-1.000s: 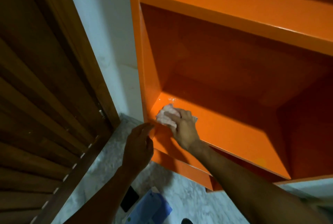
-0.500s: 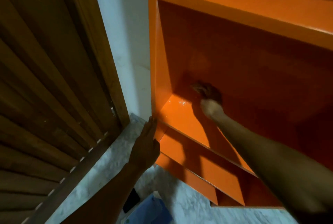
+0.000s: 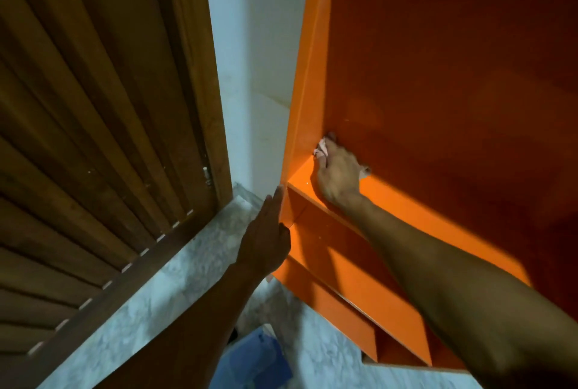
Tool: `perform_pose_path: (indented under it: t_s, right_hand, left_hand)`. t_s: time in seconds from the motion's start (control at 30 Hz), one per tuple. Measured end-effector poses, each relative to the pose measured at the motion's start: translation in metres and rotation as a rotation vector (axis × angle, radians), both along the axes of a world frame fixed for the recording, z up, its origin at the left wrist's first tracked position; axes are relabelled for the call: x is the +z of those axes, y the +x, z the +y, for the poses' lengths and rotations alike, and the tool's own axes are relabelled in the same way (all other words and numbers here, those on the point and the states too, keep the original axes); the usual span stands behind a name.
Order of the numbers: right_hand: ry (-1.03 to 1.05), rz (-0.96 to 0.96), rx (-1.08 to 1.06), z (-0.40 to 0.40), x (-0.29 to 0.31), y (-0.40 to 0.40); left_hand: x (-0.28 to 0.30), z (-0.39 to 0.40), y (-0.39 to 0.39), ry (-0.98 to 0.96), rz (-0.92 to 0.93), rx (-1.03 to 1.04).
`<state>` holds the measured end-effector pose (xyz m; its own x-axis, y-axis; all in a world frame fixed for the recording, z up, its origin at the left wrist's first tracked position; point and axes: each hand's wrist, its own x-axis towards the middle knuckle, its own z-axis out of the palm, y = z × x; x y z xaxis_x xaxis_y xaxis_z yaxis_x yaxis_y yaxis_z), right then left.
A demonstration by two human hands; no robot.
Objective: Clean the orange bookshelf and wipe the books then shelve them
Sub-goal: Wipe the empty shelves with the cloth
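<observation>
Your right hand (image 3: 339, 174) has slid left into the orange bookshelf (image 3: 438, 75) corner, grip bunched around the pink cloth (image 3: 322, 147); left hand (image 3: 266, 238) flat against its edge.

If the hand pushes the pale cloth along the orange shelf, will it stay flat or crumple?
The cloth already sits bunched under the right hand in the shelf corner, so it is probably soft and floppy. The bookshelf looks glossy, so the cloth should slide easily, likely crumpling more.
</observation>
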<state>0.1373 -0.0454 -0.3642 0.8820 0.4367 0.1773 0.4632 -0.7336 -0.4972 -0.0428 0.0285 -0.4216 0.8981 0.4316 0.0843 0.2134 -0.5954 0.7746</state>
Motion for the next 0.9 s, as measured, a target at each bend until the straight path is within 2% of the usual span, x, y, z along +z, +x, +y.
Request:
perform_pose_path:
  t_s: [0.27,0.3,0.4,0.47,0.57,0.73,0.9]
  right_hand:
    - [0.071,-0.101,0.287,-0.024,-0.008,-0.095]
    - [0.024,-0.135,0.364,-0.030,-0.009,-0.099]
    - [-0.262,-0.424,0.596,-0.055,-0.018,-0.095]
    - [-0.420,-0.536,0.662,-0.071,-0.024,-0.088]
    - [-0.502,-0.628,0.694,-0.096,-0.029,-0.083]
    - [-0.616,-0.631,0.679,-0.155,-0.028,-0.091]
    - [-0.649,-0.623,0.606,-0.227,-0.031,-0.102]
  left_hand:
    - [0.004,0.013,0.002,-0.116,0.042,-0.029]
    - [0.002,0.014,0.002,-0.123,0.050,-0.047]
    - [-0.011,0.015,-0.004,-0.090,0.056,-0.050]
    - [-0.024,0.018,-0.016,-0.098,0.146,0.015]
    - [-0.051,0.018,-0.038,-0.089,0.219,0.035]
    - [-0.079,-0.007,-0.052,-0.024,0.298,-0.082]
    - [-0.096,-0.060,-0.035,0.063,0.291,-0.275]
